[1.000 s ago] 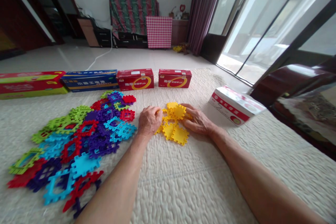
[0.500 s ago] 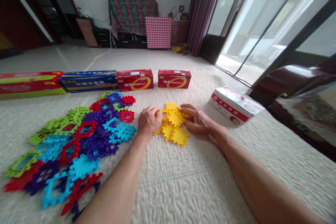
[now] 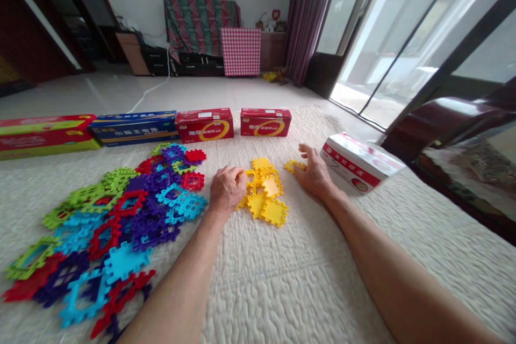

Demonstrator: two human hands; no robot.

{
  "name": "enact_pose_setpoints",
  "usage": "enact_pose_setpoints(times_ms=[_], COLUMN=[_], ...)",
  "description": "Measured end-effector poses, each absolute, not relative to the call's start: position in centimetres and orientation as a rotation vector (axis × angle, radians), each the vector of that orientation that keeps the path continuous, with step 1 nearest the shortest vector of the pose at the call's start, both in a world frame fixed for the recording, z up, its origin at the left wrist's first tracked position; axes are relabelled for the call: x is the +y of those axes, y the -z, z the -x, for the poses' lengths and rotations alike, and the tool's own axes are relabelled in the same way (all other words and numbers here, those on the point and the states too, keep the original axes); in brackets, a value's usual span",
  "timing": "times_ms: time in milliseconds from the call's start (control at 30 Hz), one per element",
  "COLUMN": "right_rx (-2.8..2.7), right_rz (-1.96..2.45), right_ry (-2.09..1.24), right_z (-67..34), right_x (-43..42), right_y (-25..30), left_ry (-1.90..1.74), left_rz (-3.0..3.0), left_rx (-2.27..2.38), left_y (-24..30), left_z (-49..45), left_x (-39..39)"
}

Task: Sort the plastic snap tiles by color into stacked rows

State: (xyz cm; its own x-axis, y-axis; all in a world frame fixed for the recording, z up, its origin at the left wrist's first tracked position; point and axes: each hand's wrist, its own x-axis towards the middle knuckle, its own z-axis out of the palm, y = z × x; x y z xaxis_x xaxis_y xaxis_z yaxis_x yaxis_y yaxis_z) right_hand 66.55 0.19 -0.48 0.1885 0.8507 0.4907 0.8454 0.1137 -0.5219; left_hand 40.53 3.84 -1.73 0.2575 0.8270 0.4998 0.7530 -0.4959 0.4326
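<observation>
A small pile of yellow interlocking plastic tiles [image 3: 274, 212] with notched edges lies on the quilted mat between my hands. My left hand [image 3: 228, 188] is closed at the pile's left side, its curled fingertips on the edge of a yellow tile; the palm side is hidden. To the right of the pile, my right hand [image 3: 316, 173] has its fingers apart. Beside its thumb is a separate yellow tile [image 3: 293, 166], partly hidden by the hand; whether they touch I cannot tell.
Many red, purple, blue and green tiles [image 3: 127, 258] spread over the mat [image 3: 258, 290] at left. Along the back stand a red-green box [image 3: 44, 137], a blue box [image 3: 135, 128] and two red boxes [image 3: 266, 122]. A white-red box [image 3: 360, 164] sits right of my right hand.
My right hand has moved right, away from the yellow pile, and its fingers have spread. A yellow tile now shows apart from the pile. My left hand has stayed nearly in place.
</observation>
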Motion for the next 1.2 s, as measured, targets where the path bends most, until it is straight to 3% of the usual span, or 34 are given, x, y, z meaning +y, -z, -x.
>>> enact_pose_setpoints(times_ms=[333, 933, 1200], right_rx=[-1.873, -2.036, -1.993], right_rz=[1.879, 1.538, 1.417], right_ry=[0.010, -0.043, -0.001], right_z=[-66.2, -64.8, -62.8], right_x=[-0.6, 3.2, 2.7], right_y=[0.1, 1.7, 0.0], left_ry=[-1.044, -1.037, -1.042], left_rz=[-2.407, -2.373, -2.370], left_rx=[1.543, 1.526, 1.523], left_y=[1.5, 1.4, 1.3], left_z=[-40.6, -40.8, -40.8], left_x=[3.7, 3.6, 3.6])
